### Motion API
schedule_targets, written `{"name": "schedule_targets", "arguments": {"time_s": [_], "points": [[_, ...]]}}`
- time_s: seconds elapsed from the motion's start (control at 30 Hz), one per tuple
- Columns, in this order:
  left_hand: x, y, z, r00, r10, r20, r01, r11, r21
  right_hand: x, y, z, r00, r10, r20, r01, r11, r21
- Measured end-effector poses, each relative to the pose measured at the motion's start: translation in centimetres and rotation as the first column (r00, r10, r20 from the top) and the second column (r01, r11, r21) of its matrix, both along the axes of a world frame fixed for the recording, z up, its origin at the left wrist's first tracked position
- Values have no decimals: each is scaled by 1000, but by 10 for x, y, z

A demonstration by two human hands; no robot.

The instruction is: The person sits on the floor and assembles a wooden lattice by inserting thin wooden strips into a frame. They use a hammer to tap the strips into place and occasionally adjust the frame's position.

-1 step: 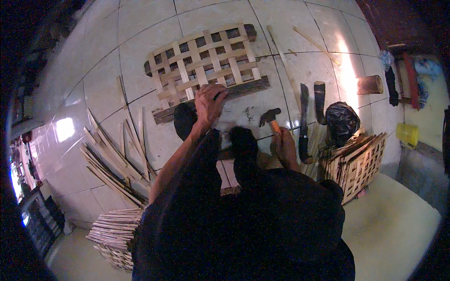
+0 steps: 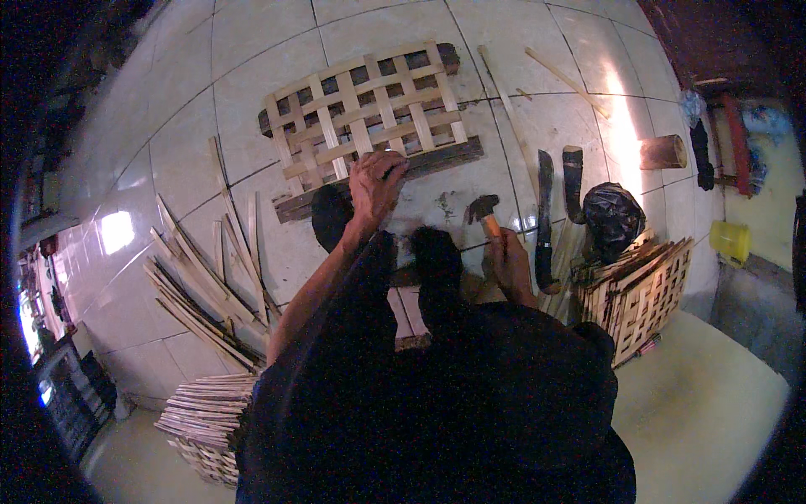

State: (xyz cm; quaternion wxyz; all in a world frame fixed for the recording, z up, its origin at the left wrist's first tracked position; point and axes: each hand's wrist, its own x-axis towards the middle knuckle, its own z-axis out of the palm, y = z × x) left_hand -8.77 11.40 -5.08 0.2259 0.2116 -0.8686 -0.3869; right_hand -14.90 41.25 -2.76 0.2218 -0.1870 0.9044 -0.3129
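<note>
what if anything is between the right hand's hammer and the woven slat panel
Nothing visible blocks the hammer: only tile floor and the dark wooden bar edging the woven slat panel lie between. The left hand is at that bar, further left.

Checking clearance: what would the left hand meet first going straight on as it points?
Left hand would likely meet the woven panel: its pale strips lie directly ahead. Depth is unclear; they may be touching now.

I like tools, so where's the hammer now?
In the head view, right of centre, the hammer is in the person's right hand, left of the long dark knife.
</note>
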Motion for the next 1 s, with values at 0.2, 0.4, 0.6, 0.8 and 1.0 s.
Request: {"name": "schedule_targets", "arguments": {"time_s": [0.2, 0.4, 0.6, 0.8, 1.0], "points": [[0, -3, -7, 998, 27, -58, -36, 985, -170, -1, -61, 62, 997, 75, 31, -66, 968, -243], [-3, 4, 7, 998, 38, 55, -38, 999, -1, 1, -108, 55, 980, 164, 115, -136, 966, -218], [-1, -2, 3, 1000, 12, 27, -10, 998, -64, 1, -124, 56, 965, 193, -178, -245, 903, -353], [-3, 2, 0, 997, 53, 48, -50, 996, -67, -13, -132, 44, 954, 264, -140, -284, 947, -149], [-2, 3, 19, 990, 53, 132, -40, 995, -97, -10, -132, 23, 960, 248, -132, -255, 966, -37]]}}
